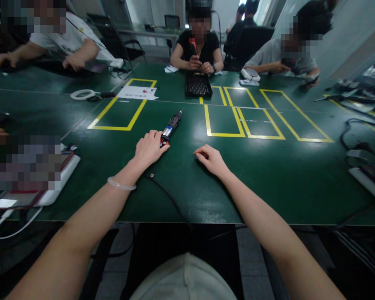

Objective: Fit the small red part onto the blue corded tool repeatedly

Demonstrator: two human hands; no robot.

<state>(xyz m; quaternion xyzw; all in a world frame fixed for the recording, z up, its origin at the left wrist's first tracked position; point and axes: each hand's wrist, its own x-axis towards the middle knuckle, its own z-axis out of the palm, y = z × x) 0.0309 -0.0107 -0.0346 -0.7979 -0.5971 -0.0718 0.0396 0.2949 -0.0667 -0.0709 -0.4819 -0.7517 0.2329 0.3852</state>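
A black electric screwdriver lies on the green table with its thin bit pointing away and to the right. Over its rear end is my left hand, the fingers wrapped round the grip, which hides that part. A cord with a ring end runs from beneath this hand toward the near table edge. To the right, my right hand rests on the tabletop with its fingers curled in. A small dark and reddish bit shows inside the curl, too little to name.
Yellow tape rectangles mark the green table. Across from me a person handles a red-tipped tool above a black tray. A paper sheet and a white ring-shaped item lie left. Cables clutter the right side.
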